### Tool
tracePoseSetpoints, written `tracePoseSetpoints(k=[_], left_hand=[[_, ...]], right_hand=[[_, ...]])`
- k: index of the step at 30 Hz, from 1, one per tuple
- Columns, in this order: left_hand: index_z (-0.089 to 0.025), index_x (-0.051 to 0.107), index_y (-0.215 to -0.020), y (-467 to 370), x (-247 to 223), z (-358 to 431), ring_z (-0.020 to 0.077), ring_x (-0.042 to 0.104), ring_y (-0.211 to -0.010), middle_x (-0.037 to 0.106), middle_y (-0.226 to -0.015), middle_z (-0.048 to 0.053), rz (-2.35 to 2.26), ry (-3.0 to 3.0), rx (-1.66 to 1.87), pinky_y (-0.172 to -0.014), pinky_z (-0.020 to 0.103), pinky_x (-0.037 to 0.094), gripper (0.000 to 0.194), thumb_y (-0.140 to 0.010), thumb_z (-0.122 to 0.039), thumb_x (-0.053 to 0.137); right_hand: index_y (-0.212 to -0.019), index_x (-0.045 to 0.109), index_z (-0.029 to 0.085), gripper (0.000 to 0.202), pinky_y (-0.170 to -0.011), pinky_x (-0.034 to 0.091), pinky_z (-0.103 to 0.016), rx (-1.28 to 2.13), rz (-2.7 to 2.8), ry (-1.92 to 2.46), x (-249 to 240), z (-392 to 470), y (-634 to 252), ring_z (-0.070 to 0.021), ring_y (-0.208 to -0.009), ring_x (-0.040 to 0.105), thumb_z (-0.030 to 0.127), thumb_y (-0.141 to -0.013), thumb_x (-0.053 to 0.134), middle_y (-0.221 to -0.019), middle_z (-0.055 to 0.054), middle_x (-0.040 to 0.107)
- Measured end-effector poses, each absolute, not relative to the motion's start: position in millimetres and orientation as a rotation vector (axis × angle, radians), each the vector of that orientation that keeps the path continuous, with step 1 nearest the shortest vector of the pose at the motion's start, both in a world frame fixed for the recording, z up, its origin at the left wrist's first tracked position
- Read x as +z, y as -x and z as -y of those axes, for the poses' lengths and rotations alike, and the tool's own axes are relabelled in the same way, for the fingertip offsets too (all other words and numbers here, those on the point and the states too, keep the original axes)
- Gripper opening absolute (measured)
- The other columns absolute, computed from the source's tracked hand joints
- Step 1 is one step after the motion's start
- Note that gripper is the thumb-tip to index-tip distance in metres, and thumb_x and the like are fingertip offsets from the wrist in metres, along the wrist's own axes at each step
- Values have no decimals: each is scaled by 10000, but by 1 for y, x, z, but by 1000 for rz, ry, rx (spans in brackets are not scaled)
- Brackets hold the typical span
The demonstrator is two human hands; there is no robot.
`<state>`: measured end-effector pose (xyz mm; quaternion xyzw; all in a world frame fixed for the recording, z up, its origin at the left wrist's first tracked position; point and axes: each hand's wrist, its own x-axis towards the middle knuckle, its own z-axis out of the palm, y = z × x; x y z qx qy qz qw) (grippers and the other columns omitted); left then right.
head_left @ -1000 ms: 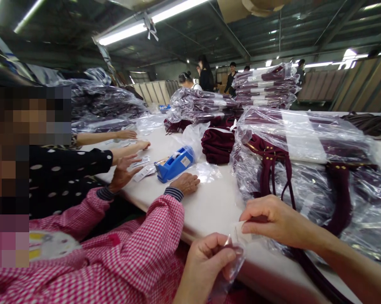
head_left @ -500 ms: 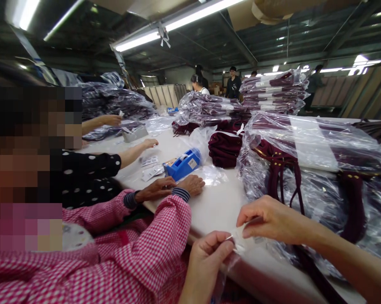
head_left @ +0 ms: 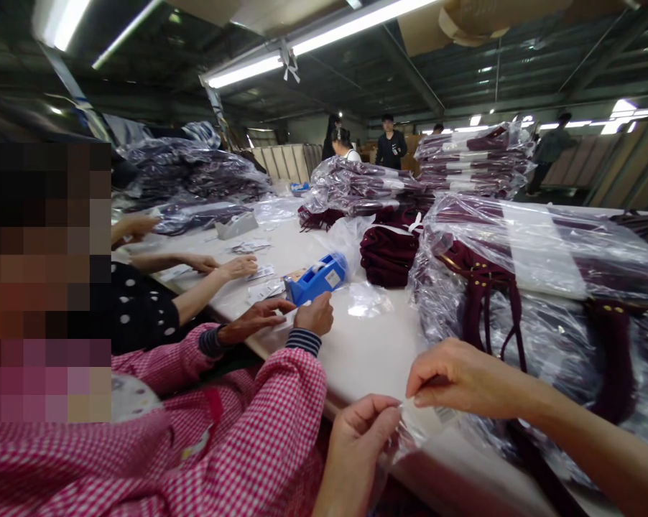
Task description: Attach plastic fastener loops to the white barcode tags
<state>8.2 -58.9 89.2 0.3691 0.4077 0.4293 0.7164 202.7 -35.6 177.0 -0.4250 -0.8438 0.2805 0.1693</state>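
Note:
At the near table edge, my left hand (head_left: 363,431) pinches the rim of a clear plastic bag (head_left: 410,436) between thumb and forefinger. My right hand (head_left: 458,377) is closed just across from it, thumb and fingertips on a white tag (head_left: 430,418) with a barcode at its lower right. The tag lies at the bag's mouth; whether it is inside the plastic I cannot tell. Right beside my right forearm is a bagged maroon garment (head_left: 544,240) with hanging straps, on top of other plastic-wrapped garments.
A co-worker in a pink checked sleeve (head_left: 270,402) sits close at left, both hands on a small white piece. Beyond are a blue tape dispenser (head_left: 316,280), a folded maroon garment (head_left: 389,251), small plastic bags (head_left: 370,299), and another worker's dotted sleeve (head_left: 141,301).
The white tag now shows its barcode below my right hand, and the plastic at my left fingers is spread wider. The neighbouring co-worker's hands have lifted a small white piece.

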Motion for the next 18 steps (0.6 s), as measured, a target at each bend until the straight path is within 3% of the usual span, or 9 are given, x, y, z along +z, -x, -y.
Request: tracePoseSetpoints(k=[8, 13, 15, 18], left_hand=[[-123, 689, -673, -13, 103, 61, 77, 449, -473, 582, -517, -17, -970, -933, 943, -494, 196, 324, 218, -660, -328, 760], [-144, 645, -648, -10, 96, 56, 75, 456, -489, 585, -539, -31, -996, -721, 1147, -510, 187, 329, 234, -668, -349, 754], [-149, 654, -665, -8, 93, 52, 84, 486, -515, 613, -568, -25, -1002, -656, 1221, -536, 192, 356, 226, -667, -352, 755], [-151, 683, -695, -5, 93, 49, 86, 483, -511, 620, -568, -26, -998, -653, 1250, -536, 194, 357, 220, -667, -357, 754]], right_hand=[[-812, 718, 222, 82, -609, 366, -223, 706, 2468, 1238, 176, 33, -190, -130, -630, 591, 217, -755, 658, -689, 16, 700], [-1202, 542, 209, 471, -596, 452, -226, 1009, 2023, 1310, 174, 20, -192, -123, -665, 607, 350, -769, 659, -963, -46, 666], [-1151, 545, 175, 409, -531, 456, -215, 1225, 1868, 1322, 169, 12, -195, -124, -630, 609, 378, -802, 611, -882, -42, 660], [-849, 610, 157, 215, -467, 413, -193, 1337, 1871, 1291, 162, 3, -193, -108, -513, 563, 354, -851, 522, -605, 9, 617]])
